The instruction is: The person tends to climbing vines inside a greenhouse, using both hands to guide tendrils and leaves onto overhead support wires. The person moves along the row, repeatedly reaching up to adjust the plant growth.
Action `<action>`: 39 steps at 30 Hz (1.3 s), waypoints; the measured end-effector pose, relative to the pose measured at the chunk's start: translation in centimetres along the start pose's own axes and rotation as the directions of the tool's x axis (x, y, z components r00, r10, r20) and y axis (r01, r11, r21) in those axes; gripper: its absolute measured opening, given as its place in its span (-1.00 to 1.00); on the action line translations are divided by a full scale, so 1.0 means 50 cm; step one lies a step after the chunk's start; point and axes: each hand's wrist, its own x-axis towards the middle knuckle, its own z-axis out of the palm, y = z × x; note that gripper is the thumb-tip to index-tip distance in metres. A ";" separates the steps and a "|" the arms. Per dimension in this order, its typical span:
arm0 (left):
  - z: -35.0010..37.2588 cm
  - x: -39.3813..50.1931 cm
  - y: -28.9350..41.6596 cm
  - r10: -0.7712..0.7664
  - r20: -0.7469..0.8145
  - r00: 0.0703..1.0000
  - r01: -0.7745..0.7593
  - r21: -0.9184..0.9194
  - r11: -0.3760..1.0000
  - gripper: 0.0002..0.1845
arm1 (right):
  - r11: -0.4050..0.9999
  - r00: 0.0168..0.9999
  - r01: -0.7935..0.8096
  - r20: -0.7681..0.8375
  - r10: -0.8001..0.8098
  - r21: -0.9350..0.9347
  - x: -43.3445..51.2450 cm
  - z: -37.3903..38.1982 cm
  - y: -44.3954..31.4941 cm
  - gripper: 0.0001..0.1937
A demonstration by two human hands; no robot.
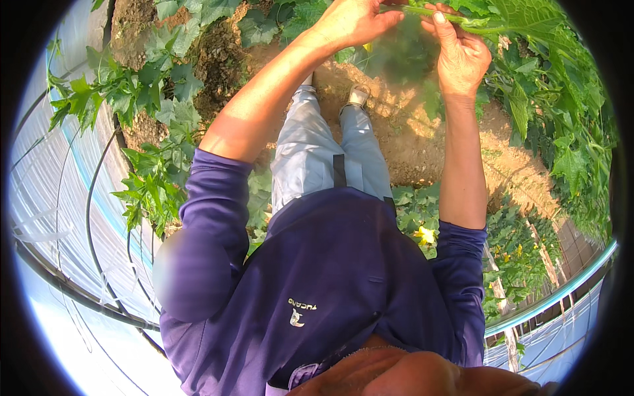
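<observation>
Near the top edge, a green vine stem (413, 9) with a large lobed leaf (527, 20) runs between my hands. My left hand (354, 22) holds the stem's left part, thumb out to the right; its upper fingers are cut off by the picture's rim. My right hand (460, 57) pinches the stem between thumb and fingers, close to a small green bud or shoot (475, 23). The two hands are a short way apart, both well in front of my body. More leaves of the same vine spread to the right of my right hand.
Leafy vines (569, 109) stand thick on the right, others (143, 89) on the left. A yellow flower (426, 235) shows beside my right side. Dry soil (411, 148) lies around my shoes. Plastic sheeting (74, 173) with dark curved hoops (94, 208) runs along the left.
</observation>
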 end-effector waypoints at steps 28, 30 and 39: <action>-0.075 0.015 0.105 0.417 0.410 0.811 -0.568 0.382 0.729 -0.82 | 0.969 0.982 0.127 0.111 -0.153 0.213 -0.064 -0.033 -0.012 -0.78; -0.072 -0.002 0.084 0.492 0.313 0.812 -0.583 0.412 0.700 -0.82 | 0.959 0.989 0.097 0.082 -0.123 0.266 -0.066 -0.024 -0.013 -0.79; 0.020 -0.158 -0.081 0.386 -0.159 0.909 -0.312 0.357 0.880 -0.84 | 0.927 0.951 0.250 0.109 -0.290 0.279 -0.029 -0.021 -0.022 -0.80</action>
